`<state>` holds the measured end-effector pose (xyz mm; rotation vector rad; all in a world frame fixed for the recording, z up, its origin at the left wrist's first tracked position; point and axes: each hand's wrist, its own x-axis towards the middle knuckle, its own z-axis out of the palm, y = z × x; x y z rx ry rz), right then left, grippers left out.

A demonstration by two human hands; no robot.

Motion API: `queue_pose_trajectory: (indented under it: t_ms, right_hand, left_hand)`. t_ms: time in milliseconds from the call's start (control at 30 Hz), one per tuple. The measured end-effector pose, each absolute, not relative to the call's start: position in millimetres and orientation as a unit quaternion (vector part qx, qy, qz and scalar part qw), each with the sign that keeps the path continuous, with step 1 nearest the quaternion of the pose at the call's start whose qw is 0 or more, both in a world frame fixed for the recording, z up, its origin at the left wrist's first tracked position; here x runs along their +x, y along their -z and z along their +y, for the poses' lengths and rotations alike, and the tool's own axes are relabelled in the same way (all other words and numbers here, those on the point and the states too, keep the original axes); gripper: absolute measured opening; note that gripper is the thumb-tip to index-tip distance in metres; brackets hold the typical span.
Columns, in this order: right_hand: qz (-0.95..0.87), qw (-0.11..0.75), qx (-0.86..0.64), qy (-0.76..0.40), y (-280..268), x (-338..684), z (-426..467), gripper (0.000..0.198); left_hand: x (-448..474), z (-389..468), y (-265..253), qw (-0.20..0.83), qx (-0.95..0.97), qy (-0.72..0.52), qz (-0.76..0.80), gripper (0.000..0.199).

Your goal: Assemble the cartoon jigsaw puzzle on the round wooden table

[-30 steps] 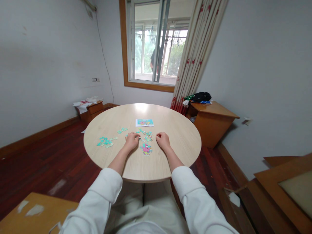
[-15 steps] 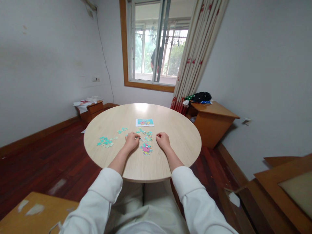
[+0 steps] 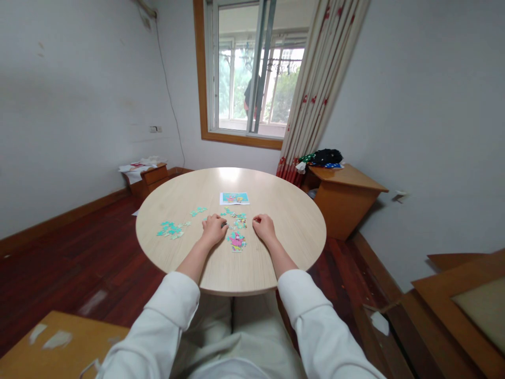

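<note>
Head view: I see my left hand (image 3: pixel 213 229) and right hand (image 3: pixel 264 227) curled on the round pale wooden table (image 3: pixel 292 231), flanking scattered turquoise puzzle pieces (image 3: pixel 236 223); grip contents indiscernible.

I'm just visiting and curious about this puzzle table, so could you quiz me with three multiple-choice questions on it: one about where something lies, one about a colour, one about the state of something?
1. Where does the printed picture sheet lie on the round table?
A. Beyond the hands, toward the window
B. At the near edge, by the sleeves
C. On the floor

2. What colour are most of the loose pieces left of the left hand?
A. Red
B. Turquoise
C. Black

3. How is the right hand?
A. Raised in the air
B. Flat, fingers spread
C. Resting on the table, fingers curled

Answers: 1 A, the sheet sits past both hands on the window side. 2 B, that cluster shows blue-green. 3 C, the knuckles are bent and the hand lies on the tabletop.
</note>
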<state>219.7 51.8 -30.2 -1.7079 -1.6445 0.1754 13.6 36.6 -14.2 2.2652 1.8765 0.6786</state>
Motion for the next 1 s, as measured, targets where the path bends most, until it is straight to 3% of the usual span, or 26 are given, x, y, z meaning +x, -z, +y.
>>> queue_pose_trajectory:
  t_ms: [333, 800, 1000]
  right_hand:
    - [-0.641, 0.372, -0.667, -0.071, 31.6, 219.5, 52.3, 0.017]
    - [-0.638, 0.376, -0.668, -0.076, 31.1, 216.9, 50.1, 0.016]
    - [-0.638, 0.372, -0.671, -0.076, 30.3, 217.0, 49.7, 0.017]
  left_hand:
    - [14.1, 34.4, 12.8, 0.067, 0.752, -0.232, 0.613, 0.021]
    - [14.4, 36.7, 15.5, 0.021, 0.773, -0.233, 0.589, 0.031]
    - [12.6, 36.4, 12.5, 0.030, 0.744, -0.316, 0.588, 0.027]
